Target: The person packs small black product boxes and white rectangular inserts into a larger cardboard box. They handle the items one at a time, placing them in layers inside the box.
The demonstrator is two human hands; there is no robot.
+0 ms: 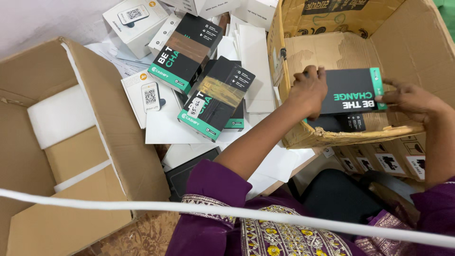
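Black box (353,90) held by left hand (308,90) and right hand (414,102) inside carton (417,42).

Single head-worn view, steeply downward and close, over lap, floor clutter and open carton (303,135).

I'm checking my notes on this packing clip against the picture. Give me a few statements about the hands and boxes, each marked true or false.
1. Both hands hold one black box with a green stripe. True: the left hand and the right hand grip the black box at its two ends.
2. The held box is over the big carton on the left. False: it is inside the torn carton on the right.
3. Two more black boxes lie on white sheets. True: see the stacked boxes.
4. The left carton is full of black boxes. False: it shows white and brown padding.
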